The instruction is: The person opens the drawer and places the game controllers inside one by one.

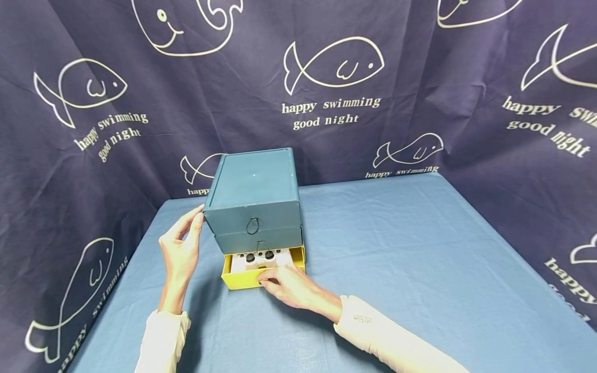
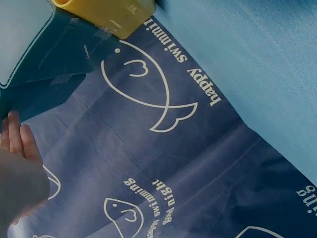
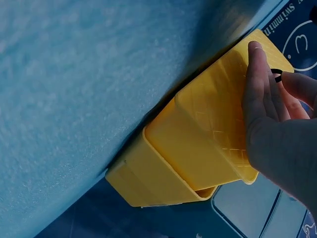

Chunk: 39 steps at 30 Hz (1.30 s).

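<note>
A stack of drawers [image 1: 254, 178] stands on the table, two teal units over a yellow one. Its yellow bottom drawer [image 1: 240, 281] is pulled partly out. Inside lies a white game controller [image 1: 282, 257] with two black thumbsticks, partly hidden by the drawer front. My right hand [image 1: 293, 286] is at this front, pinching its small black pull loop [image 3: 277, 74] between thumb and fingers. My left hand [image 1: 181, 251] touches the upper teal unit at its front left corner. In the left wrist view its fingers [image 2: 15, 134] lie straight against the teal side.
Each teal drawer front has a thin dark pull loop [image 1: 253, 225]. A blue cloth [image 1: 396, 248] covers the table. Behind and at both sides hangs a dark blue curtain [image 1: 261, 119] with white fish drawings, close behind the stack.
</note>
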{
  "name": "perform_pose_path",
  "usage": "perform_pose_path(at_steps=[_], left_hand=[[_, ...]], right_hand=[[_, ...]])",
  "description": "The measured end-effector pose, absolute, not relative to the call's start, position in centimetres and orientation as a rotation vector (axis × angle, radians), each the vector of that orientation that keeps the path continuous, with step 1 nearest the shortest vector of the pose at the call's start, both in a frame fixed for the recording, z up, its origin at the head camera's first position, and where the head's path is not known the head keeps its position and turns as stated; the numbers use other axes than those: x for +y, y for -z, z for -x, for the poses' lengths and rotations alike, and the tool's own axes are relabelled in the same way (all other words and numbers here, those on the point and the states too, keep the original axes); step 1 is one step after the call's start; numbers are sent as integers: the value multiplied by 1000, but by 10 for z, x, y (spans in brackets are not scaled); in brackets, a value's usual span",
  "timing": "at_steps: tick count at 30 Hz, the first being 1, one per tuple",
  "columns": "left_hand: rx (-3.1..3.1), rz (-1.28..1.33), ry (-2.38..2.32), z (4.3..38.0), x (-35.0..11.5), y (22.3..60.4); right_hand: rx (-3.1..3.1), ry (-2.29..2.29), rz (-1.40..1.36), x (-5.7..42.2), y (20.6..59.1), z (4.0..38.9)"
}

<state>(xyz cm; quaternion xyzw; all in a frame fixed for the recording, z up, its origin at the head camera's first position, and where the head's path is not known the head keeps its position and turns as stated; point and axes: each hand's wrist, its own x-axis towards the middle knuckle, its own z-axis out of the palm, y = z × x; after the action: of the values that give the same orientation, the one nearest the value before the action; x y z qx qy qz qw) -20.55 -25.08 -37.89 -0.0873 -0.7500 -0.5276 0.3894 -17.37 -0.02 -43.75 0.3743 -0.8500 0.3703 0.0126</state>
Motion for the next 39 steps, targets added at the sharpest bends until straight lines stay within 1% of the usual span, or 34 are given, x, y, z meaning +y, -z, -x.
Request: perform_pose_path(at_steps=[13,22,39], left_hand=[[-1900,236,1340,205,-250,377],[-1898,243,1347,204,-250,378],[-1884,239,1326,207,-249,379]], right_hand=[[-2656,-1098,-1118,-2,437,178],[-2596,-1048,-1142,-3,438,184],[-2648,-1052,-1055,-7,439,194]])
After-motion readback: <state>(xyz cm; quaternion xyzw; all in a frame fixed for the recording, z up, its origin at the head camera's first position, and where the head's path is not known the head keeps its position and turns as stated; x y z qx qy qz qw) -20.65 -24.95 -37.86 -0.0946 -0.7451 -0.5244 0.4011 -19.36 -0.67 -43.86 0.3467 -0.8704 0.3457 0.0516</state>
